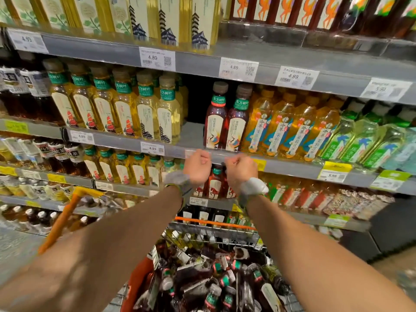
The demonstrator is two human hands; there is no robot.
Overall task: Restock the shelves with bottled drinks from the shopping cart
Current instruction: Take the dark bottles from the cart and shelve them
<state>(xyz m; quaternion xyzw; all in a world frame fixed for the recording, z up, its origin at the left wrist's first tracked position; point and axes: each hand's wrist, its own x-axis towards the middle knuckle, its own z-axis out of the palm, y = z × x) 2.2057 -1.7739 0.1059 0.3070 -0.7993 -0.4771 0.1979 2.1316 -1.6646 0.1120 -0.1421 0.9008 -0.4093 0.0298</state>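
My left hand (197, 165) and my right hand (240, 171) are raised side by side at the front rail (292, 168) of the middle shelf, backs toward me. The fingers of both curl at the rail; I see no bottle in either hand. Just above them, two dark red tea bottles (226, 122) stand on that shelf beside an empty gap (194, 131). Between my wrists, more dark red bottles (213, 184) stand on the shelf below. Under my forearms the shopping cart (216, 234) holds several dark bottles (216, 278) lying in a heap.
Yellow tea bottles (126, 109) fill the shelf left of the gap; orange ones (290, 127) and green ones (369, 140) stand to the right. Tall cartons (171, 21) line the top shelf. The cart's orange handle (63, 219) slants at the left. A dark base unit (391, 230) is at right.
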